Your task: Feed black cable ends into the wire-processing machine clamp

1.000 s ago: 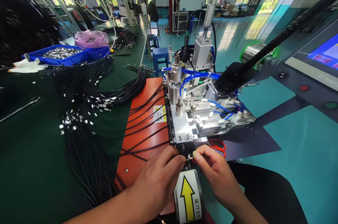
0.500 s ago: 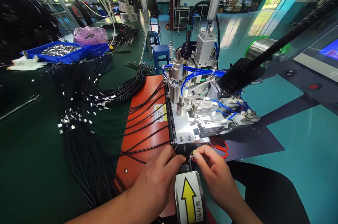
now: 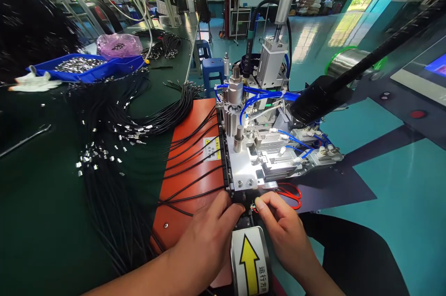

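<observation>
My left hand (image 3: 214, 226) is closed at the black track (image 3: 246, 222) along the machine's left side, thumb and forefinger pressed down there; whatever they grip is hidden. Just right of it, my right hand (image 3: 280, 226) pinches thin coloured wires (image 3: 253, 207) between thumb and forefinger. Both hands lie below the metal machine (image 3: 244, 166) and above a plate with a yellow arrow (image 3: 248, 259). Several black cables (image 3: 195, 194) run across the orange board (image 3: 174, 214) into the track.
Bundles of black cables (image 3: 108, 212) with metal ends cover the green table (image 3: 42, 212) at left. Behind them is a blue tray (image 3: 118, 69) of small metal parts. Red-handled scissors (image 3: 296, 197) lie beside my right hand. A black hose (image 3: 320, 98) crosses from the upper right.
</observation>
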Tool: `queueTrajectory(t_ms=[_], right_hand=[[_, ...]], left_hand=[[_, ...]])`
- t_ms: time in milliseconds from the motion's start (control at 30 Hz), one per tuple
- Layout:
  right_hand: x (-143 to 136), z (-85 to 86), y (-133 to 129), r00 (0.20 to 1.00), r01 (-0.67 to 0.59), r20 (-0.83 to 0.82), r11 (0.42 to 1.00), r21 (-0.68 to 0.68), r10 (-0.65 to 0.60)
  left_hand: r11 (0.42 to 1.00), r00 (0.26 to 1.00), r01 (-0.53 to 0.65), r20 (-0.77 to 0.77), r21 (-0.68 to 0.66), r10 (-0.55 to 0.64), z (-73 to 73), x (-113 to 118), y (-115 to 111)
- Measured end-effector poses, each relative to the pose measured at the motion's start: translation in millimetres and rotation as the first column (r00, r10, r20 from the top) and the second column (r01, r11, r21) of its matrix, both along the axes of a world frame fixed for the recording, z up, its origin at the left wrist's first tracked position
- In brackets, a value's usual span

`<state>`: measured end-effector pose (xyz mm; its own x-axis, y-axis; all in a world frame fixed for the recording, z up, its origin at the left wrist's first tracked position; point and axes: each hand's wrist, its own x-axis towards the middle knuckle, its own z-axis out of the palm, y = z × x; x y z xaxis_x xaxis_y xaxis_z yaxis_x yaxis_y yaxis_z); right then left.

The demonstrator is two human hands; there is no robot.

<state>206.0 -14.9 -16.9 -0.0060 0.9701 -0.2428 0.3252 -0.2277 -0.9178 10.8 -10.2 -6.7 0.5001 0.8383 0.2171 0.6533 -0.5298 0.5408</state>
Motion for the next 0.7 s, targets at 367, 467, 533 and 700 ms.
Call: queueTrajectory(t_ms=[367, 467, 533, 700], right_hand=[[0.6, 0.8, -1.6, 1.0, -0.016, -0.019, 1.0, 0.005, 0.016], [1.2, 1.9, -1.3, 1.0, -0.02, -0.017, 1.0, 0.018, 0.02], [1.7, 2.6, -0.6, 1.0, -0.024, -0.017, 1.0, 0.014, 0.025], [1.9, 1.5, 0.5, 1.0, 0.003, 0.014, 0.999, 0.05, -0.004]], left_hand=[[0.998, 1.0, 0.027, -0.005, -0.059, -0.027, -1.2, -0.2, 1.6], [0.998, 0.999, 0.037, -0.014, -0.057, -0.038, 0.4, 0.3, 2.3], [0.998, 0.999, 0.037, -0.018, -0.055, -0.038, 1.5, 0.6, 2.6], [0.999, 0.998, 0.036, -0.042, -0.036, -0.037, 0.4, -0.4, 1.1]])
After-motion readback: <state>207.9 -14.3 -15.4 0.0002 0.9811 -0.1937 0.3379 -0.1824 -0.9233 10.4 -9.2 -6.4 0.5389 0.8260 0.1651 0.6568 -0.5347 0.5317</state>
